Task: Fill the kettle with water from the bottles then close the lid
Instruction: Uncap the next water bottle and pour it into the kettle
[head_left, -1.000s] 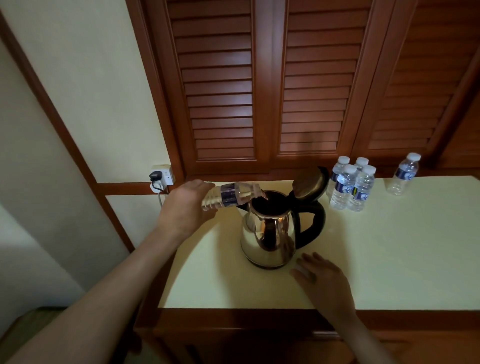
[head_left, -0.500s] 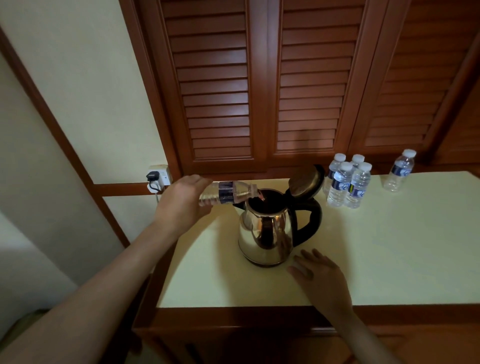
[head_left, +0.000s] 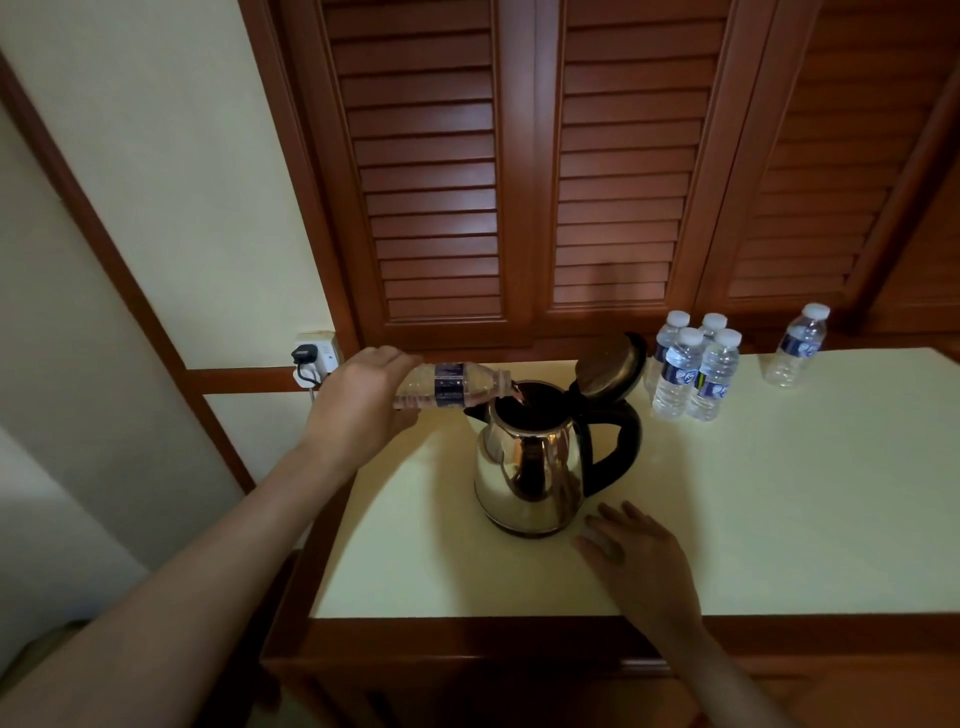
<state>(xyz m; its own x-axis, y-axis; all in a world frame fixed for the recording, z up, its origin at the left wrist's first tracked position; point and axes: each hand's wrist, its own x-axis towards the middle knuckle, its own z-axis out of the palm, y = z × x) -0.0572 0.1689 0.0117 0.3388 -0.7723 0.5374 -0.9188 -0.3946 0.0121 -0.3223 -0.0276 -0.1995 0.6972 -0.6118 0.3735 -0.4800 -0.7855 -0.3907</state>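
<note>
A shiny steel kettle (head_left: 527, 467) with a black handle stands on the cream tabletop (head_left: 779, 493), its lid (head_left: 610, 366) tipped up and open. My left hand (head_left: 358, 402) grips a clear water bottle (head_left: 452, 385) held nearly level, its mouth over the kettle's opening. My right hand (head_left: 636, 556) lies flat on the table just in front and right of the kettle, fingers spread, holding nothing. Several capped full bottles (head_left: 693, 366) stand behind the kettle at the right, and one more bottle (head_left: 797, 345) stands apart farther right.
Louvred wooden doors (head_left: 519, 171) rise right behind the table. A wall socket with a black plug (head_left: 314, 358) sits at the left of the table's back corner. The table's wooden front edge (head_left: 519, 631) is near me.
The bottle stays tipped into the kettle in my left hand. Both hands hold their places; only the camera view has shifted slightly.
</note>
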